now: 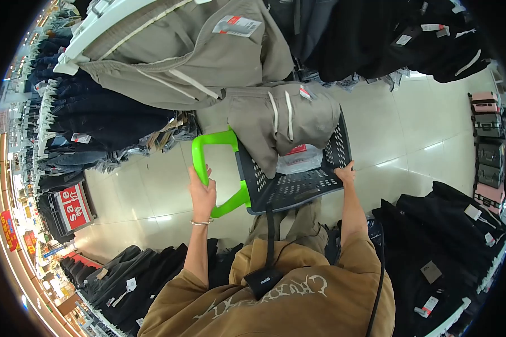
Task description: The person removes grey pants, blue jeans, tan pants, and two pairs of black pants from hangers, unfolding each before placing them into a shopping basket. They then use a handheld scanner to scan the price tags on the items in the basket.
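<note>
A dark grey shopping basket (298,191) with perforated walls is held in front of my body. My left hand (202,192) is closed round its bright green handle (215,137), on the left. On the opposite side, my right hand (346,171) grips the basket's rim, fingers partly hidden. Grey-beige drawstring trousers (312,118) with white cords and a tag lie over the basket's far part. Beneath them a clear plastic package (301,162) with a red label shows inside the basket.
Grey trousers (208,62) hang from a white hanger (104,33) just ahead. Black garments (393,39) hang at upper right, dark jeans (104,112) at left. Dark clothes racks (433,241) stand close on both sides of me. A red sale sign (73,208) and suitcases (489,140) are farther off.
</note>
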Action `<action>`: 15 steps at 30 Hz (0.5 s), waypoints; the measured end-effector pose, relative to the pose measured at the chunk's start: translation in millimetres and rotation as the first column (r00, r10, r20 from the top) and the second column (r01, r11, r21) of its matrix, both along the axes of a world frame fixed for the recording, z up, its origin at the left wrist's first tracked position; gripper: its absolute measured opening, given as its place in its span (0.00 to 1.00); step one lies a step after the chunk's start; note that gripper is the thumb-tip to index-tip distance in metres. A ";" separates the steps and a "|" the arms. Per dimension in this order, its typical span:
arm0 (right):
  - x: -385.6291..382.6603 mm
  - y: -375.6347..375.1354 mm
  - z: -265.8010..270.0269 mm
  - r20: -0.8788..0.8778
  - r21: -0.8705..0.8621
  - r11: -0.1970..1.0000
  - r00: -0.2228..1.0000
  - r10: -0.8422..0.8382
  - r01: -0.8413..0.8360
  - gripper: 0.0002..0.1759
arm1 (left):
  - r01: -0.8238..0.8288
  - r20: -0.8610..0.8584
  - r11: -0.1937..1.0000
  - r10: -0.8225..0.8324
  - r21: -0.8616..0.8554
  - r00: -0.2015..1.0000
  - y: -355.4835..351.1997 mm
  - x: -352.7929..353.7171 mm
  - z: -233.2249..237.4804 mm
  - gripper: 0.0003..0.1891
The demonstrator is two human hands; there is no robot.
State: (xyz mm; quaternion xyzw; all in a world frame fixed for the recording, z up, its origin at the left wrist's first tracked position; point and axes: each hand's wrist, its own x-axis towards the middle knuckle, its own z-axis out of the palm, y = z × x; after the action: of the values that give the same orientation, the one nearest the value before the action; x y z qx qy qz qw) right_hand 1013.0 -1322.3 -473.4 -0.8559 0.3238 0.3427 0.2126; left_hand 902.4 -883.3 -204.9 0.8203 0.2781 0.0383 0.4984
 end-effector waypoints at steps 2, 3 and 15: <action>6.8 -17.6 2.5 0.009 -0.060 0.995 0.997 -0.079 0.080 0.62 | 0.005 -0.002 1.000 -0.005 0.022 1.000 -18.8 13.2 -0.1 0.30; 11.3 -30.9 5.3 0.020 -0.056 0.996 0.997 -0.071 0.072 0.60 | 0.013 -0.001 0.998 -0.013 0.064 1.000 -31.9 19.9 0.2 0.30; 76.3 -199.2 9.4 0.193 0.051 0.996 0.979 0.059 -0.070 0.57 | 0.013 -0.049 1.000 -0.012 0.013 0.999 -187.7 79.8 2.9 0.35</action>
State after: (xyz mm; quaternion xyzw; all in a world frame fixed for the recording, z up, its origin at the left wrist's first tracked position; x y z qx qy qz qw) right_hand 1089.3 -1521.5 -464.0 -0.8884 0.2637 0.2748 0.2562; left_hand 982.1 -1071.0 -202.0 0.8261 0.2849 0.0168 0.4859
